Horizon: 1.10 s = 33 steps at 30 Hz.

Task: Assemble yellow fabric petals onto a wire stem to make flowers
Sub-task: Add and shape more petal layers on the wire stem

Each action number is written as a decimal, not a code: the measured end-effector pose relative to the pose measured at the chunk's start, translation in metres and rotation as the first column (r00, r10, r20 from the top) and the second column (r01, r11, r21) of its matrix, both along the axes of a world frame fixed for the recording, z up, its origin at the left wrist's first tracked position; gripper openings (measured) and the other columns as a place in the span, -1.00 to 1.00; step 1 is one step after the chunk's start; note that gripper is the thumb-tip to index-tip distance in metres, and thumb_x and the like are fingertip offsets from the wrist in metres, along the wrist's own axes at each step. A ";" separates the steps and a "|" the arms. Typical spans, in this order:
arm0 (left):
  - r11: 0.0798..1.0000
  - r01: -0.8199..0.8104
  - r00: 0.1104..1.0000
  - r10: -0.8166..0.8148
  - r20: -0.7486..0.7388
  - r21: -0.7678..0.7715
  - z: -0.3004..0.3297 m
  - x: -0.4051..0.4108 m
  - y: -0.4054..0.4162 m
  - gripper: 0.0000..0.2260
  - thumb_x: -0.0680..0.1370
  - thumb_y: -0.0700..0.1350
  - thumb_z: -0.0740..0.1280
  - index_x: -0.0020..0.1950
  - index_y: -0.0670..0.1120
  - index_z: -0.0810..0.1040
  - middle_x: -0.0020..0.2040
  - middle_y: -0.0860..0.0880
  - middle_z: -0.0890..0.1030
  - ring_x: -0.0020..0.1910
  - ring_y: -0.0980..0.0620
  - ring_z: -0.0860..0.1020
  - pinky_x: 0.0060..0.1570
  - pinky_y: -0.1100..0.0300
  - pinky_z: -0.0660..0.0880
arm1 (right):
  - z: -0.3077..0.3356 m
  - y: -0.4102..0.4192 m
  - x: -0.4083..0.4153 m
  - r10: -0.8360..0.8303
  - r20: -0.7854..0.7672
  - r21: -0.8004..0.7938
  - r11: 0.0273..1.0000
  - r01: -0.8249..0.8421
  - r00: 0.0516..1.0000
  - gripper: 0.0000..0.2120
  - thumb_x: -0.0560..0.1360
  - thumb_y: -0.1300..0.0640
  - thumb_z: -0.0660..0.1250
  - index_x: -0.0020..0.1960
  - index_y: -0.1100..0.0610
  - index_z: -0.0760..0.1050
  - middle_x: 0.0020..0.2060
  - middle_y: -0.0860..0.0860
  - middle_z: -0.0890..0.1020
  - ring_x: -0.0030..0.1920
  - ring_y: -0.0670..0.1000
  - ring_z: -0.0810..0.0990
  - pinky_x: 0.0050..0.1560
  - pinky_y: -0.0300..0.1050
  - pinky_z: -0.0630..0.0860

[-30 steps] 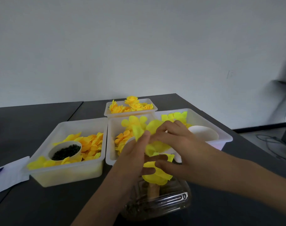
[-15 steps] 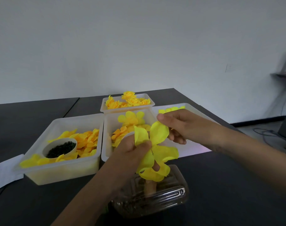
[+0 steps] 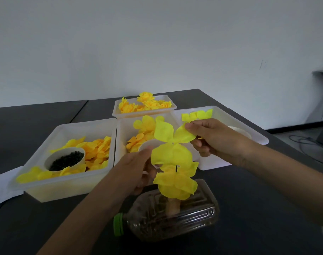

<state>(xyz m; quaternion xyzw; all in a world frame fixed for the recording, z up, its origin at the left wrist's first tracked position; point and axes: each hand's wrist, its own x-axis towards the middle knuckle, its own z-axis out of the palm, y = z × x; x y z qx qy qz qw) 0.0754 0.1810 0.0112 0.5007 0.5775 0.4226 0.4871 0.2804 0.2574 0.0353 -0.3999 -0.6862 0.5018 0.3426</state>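
A four-lobed yellow fabric petal piece (image 3: 170, 146) is spread in the air above the table. My right hand (image 3: 212, 138) pinches its upper right lobe. My left hand (image 3: 138, 168) holds its lower left lobe between thumb and fingers. Just below hangs a half-built yellow flower (image 3: 176, 183) with a dark wire tip (image 3: 176, 168) poking up through its middle. The lower part of the stem is hidden behind the petals.
A clear plastic bottle (image 3: 175, 218) with a green cap lies on its side under the flower. White trays hold loose petals and a bowl of black beads (image 3: 65, 161), more petals (image 3: 120, 140), finished flowers (image 3: 146, 104) and pale petals (image 3: 221, 115). White paper (image 3: 2, 183) lies at the left.
Both hands have drawn apart and lifted, spreading the petal piece open above the flower. The right hand moved out to the right, away from the flower.
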 end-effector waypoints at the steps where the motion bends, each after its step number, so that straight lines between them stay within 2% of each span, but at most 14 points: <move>1: 1.000 0.013 1.000 -0.013 0.009 0.003 -0.002 -0.001 -0.001 -0.51 0.60 0.14 0.15 -0.43 -0.06 0.56 -0.44 -0.07 0.46 -0.62 0.13 0.27 -0.57 0.34 0.18 | -0.005 0.002 0.001 0.002 -0.018 -0.021 1.000 -0.003 1.000 -0.65 0.63 0.06 0.19 -0.31 0.12 0.43 -0.49 0.00 0.35 -0.51 -0.05 0.25 -0.49 -0.24 0.23; 6: 0.988 0.092 0.994 -0.085 -0.061 0.127 -0.005 0.002 -0.006 -0.49 0.64 -0.07 0.19 -0.52 0.03 0.54 -0.56 0.05 0.34 -0.63 0.17 0.20 -0.60 0.37 0.18 | -0.021 0.009 0.003 0.038 -0.049 -0.105 0.994 -0.043 0.998 -0.54 0.63 0.04 0.17 -0.43 0.00 0.48 -0.50 -0.02 0.36 -0.53 -0.06 0.26 -0.50 -0.23 0.23; 11: 0.964 0.110 0.987 -0.077 -0.140 0.244 -0.004 0.003 -0.008 -0.50 0.63 -0.12 0.21 -0.52 0.05 0.53 -0.59 0.06 0.32 -0.61 0.18 0.23 -0.52 0.41 0.24 | -0.028 0.012 0.003 0.023 -0.051 -0.149 0.988 -0.031 0.998 -0.48 0.63 -0.10 0.12 -0.46 0.02 0.45 -0.50 0.00 0.38 -0.53 -0.04 0.25 -0.48 -0.22 0.23; 14: 0.946 0.120 0.984 -0.073 -0.163 0.301 -0.003 0.004 -0.009 -0.50 0.62 -0.13 0.22 -0.53 0.06 0.52 -0.58 0.07 0.33 -0.58 0.18 0.26 -0.50 0.43 0.26 | -0.028 0.011 0.002 0.025 -0.066 -0.138 0.990 -0.034 0.997 -0.46 0.65 -0.06 0.10 -0.47 0.02 0.46 -0.51 -0.01 0.37 -0.53 -0.04 0.25 -0.48 -0.22 0.23; 17: 0.935 0.127 0.978 -0.063 -0.199 0.330 -0.004 0.004 -0.008 -0.52 0.62 -0.13 0.24 -0.52 0.10 0.54 -0.57 0.07 0.35 -0.55 0.18 0.29 -0.46 0.42 0.29 | -0.026 0.011 0.003 0.007 -0.091 -0.129 0.992 -0.019 0.996 -0.55 0.65 0.01 0.12 -0.41 0.07 0.34 -0.51 0.00 0.30 -0.52 -0.04 0.23 -0.49 -0.24 0.21; 24: 0.934 0.117 0.954 -0.011 -0.299 0.338 -0.012 0.000 -0.006 -0.59 0.59 -0.06 0.26 -0.47 0.14 0.55 -0.55 0.10 0.40 -0.51 0.19 0.34 -0.34 0.26 0.36 | -0.030 0.009 0.006 -0.028 -0.025 -0.146 0.989 0.024 0.999 -0.61 0.64 0.03 0.15 -0.34 0.10 0.24 -0.50 0.02 0.26 -0.50 -0.02 0.20 -0.47 -0.21 0.16; 27: 0.942 0.093 0.965 -0.006 -0.262 0.322 -0.014 0.003 -0.006 -0.63 0.58 0.05 0.23 -0.42 0.10 0.58 -0.54 0.06 0.42 -0.50 0.17 0.35 -0.31 0.20 0.40 | -0.031 0.009 0.006 -0.023 -0.030 -0.149 0.989 0.018 0.999 -0.63 0.64 0.03 0.15 -0.31 0.10 0.22 -0.50 0.02 0.26 -0.51 -0.03 0.20 -0.47 -0.21 0.17; 30: 0.957 0.085 0.986 -0.041 -0.163 0.279 -0.013 0.007 -0.007 -0.56 0.42 0.28 0.15 -0.40 0.03 0.62 -0.54 0.04 0.41 -0.52 0.15 0.35 -0.41 0.34 0.36 | -0.031 0.009 0.004 -0.018 -0.039 -0.140 0.990 0.013 0.999 -0.64 0.64 0.03 0.14 -0.30 0.10 0.23 -0.51 0.01 0.26 -0.51 -0.03 0.19 -0.48 -0.22 0.17; 33: 0.944 0.113 0.985 -0.066 -0.158 0.310 -0.013 0.012 -0.010 -0.59 0.40 0.25 0.21 -0.39 -0.04 0.60 -0.58 0.08 0.37 -0.59 0.20 0.30 -0.51 0.43 0.27 | -0.030 0.009 0.004 -0.010 -0.044 -0.127 0.992 0.004 0.999 -0.63 0.64 0.04 0.14 -0.32 0.11 0.24 -0.51 0.01 0.26 -0.51 -0.03 0.19 -0.48 -0.22 0.17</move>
